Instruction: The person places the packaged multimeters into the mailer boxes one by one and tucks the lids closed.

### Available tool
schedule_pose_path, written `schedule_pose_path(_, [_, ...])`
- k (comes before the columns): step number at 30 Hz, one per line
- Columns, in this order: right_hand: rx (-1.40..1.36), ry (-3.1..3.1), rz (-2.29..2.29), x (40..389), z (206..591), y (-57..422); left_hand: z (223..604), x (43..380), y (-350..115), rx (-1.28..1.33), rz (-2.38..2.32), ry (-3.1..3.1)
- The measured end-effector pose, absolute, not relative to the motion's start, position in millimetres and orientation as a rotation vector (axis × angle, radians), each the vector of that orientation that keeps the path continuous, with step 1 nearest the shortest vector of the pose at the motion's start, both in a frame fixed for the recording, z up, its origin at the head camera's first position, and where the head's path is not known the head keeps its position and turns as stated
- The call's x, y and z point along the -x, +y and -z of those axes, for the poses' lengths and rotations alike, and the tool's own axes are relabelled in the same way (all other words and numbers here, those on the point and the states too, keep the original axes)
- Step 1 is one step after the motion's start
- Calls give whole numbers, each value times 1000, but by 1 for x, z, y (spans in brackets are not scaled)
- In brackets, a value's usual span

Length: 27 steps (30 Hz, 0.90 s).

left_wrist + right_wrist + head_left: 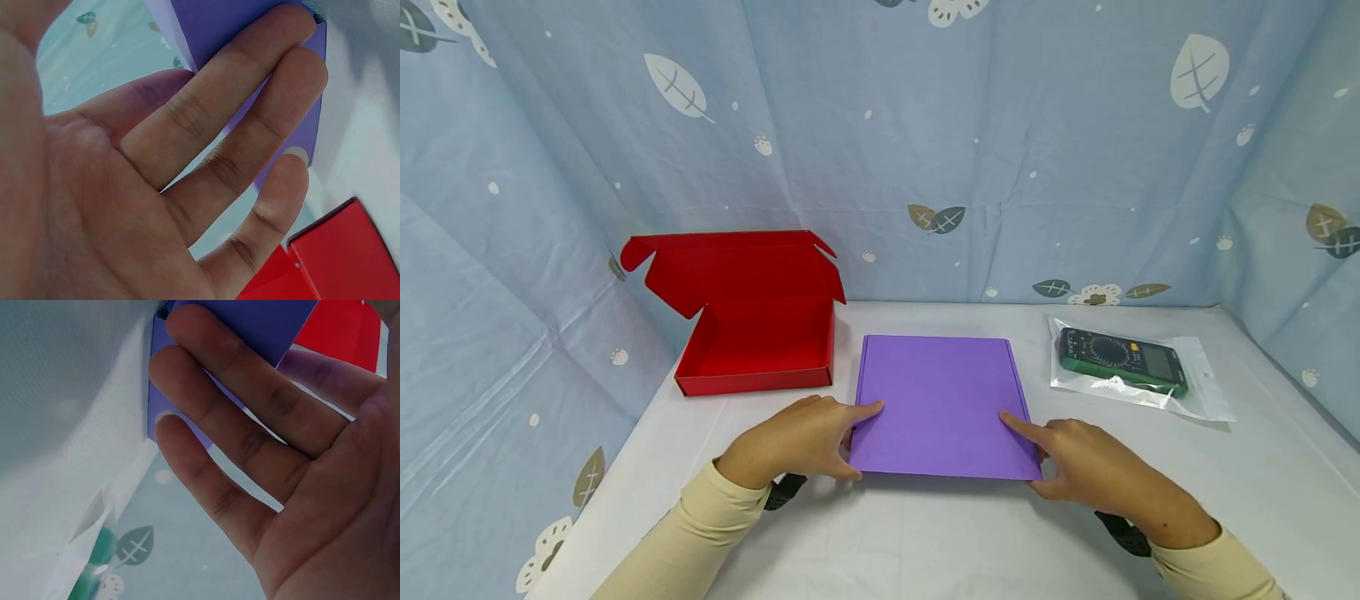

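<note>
A flat purple box [936,400], its lid down, lies on the white tabletop in front of me. At its left front corner my left hand [808,437] touches it, index finger over the lid and thumb by the front corner. The left wrist view shows the other fingers fairly straight and spread, two of them against the purple side wall [306,115]. My right hand [1078,462] mirrors this at the right front corner, index fingertip on the lid. In the right wrist view its fingers stretch along the box's side [159,394]. The thumbs' contact is partly hidden.
An open red box [760,342], lid raised, stands at the back left. A green and black multimeter [1120,358] in a clear plastic bag [1206,383] lies at the right. Blue patterned curtain [880,150] encloses the back and sides of the white table [925,542].
</note>
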State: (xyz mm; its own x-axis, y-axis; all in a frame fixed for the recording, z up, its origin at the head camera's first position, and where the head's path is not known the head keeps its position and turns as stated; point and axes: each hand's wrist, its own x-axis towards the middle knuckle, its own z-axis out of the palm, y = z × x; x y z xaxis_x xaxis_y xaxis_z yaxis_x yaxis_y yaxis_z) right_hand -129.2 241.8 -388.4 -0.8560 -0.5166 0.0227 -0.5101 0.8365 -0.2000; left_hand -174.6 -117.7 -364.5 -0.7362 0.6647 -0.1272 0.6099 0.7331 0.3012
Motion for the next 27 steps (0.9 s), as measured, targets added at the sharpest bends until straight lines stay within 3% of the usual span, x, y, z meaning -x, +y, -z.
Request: schedule_pose_path(27, [813, 2895, 449, 131, 389, 243, 364, 175, -119, -1003, -375, 2694])
